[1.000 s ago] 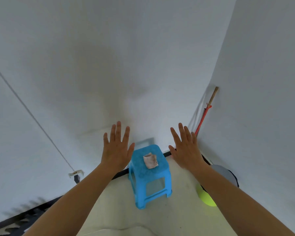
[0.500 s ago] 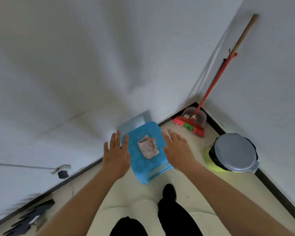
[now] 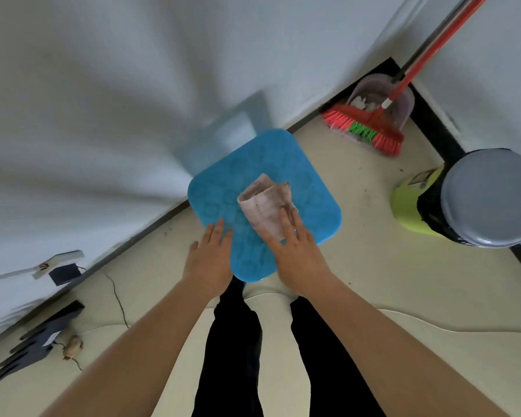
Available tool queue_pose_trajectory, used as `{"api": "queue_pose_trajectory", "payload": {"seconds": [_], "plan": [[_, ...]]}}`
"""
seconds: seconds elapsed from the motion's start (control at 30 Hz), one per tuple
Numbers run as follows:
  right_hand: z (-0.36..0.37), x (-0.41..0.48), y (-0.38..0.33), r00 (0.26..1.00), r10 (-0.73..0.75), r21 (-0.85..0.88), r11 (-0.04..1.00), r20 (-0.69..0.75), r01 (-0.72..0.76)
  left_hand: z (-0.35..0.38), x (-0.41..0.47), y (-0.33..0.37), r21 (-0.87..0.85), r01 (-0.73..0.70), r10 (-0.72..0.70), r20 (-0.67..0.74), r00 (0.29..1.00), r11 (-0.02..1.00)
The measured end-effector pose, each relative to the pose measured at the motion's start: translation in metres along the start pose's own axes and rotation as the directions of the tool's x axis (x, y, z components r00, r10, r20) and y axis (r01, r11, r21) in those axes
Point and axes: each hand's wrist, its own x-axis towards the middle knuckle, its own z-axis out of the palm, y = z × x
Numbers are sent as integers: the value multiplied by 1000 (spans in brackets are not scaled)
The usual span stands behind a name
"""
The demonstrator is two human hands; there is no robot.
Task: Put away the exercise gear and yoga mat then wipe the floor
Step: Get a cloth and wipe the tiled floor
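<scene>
The right hand (image 3: 298, 254) lies flat with its fingers straight, two fingertips resting on the near end of a folded, stained whitish cloth (image 3: 263, 206). It touches the cloth but has not closed on it. The left hand (image 3: 208, 257) is also flat and holds nothing, its fingertips reaching onto the near-left edge of a square blue plastic stool seat (image 3: 316, 206).

The cloth sits near the middle of that seat, at 12 o'clock from the right hand and about 1 o'clock from the left. Its long axis runs roughly from 11 to 5, so the near short end points at the right hand. The right hand is plainly the nearer one, and by my judgement it need only curl its fingers to take the cloth for wiping.

Nothing lies between hand and cloth. At 1 o'clock a red broom with pink and green bristles (image 3: 364, 127) leans in the corner against a translucent dustpan (image 3: 400, 94). At 3 o'clock stands a lime-green bin with a grey lid (image 3: 491, 197), well apart from the stool. At 9 o'clock a white plug and a dark block (image 3: 62, 266) hang on the wall, and at 8 o'clock a dark toothed object (image 3: 33, 344) lies on the cream floor (image 3: 403, 281) — I cannot tell what it is. No mat or exercise gear is in view.
</scene>
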Motion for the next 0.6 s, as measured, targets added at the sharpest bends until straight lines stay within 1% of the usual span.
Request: {"api": "queue_pose_trajectory", "payload": {"seconds": [0.07,0.17,0.23,0.3,0.33,0.37,0.4,0.43,0.47,0.5,0.6], "plan": [[9,-1,-6,999,22,-88,996,-23,-24,12,3,-5,-17,-27,27,-33,999,999],[3,-1,-13,995,16,-225,974,-96,-37,12,1,-16,-26,-85,83,-68,994,996],[-11,0,-12,996,49,-229,971,-77,-66,-1,-1,-25,10,-126,127,-61,990,992],[-36,-2,-9,994,106,-142,984,-39,-110,-20,-9,-33,46,-152,155,-80,985,987],[-56,-6,-9,981,195,-71,978,11,-194,-31,-15,-35,55,-164,169,-105,980,985],[-74,-13,-10,956,291,4,957,24,-291,-43,-23,-36,58,-179,186,-139,973,982],[-91,-23,-10,921,388,86,919,-33,-384,-57,-32,-36,63,-203,211,-175,962,977],[-110,-35,-10,877,478,200,865,-52,-460,-73,-41,-35,72,-237,247,-210,946,969],[-126,-50,-10,834,546,321,806,-80,-497,-88,-51,-33,85,-275,288,-242,927,958],[-143,-66,-10,798,593,411,759,-113,-506,-105,-60,-29,104,-315,331,-267,905,943],[-188,-121,-5,675,701,605,647,-232,-464,-164,-86,-1,182,-412,450,-321,834,893]]}}
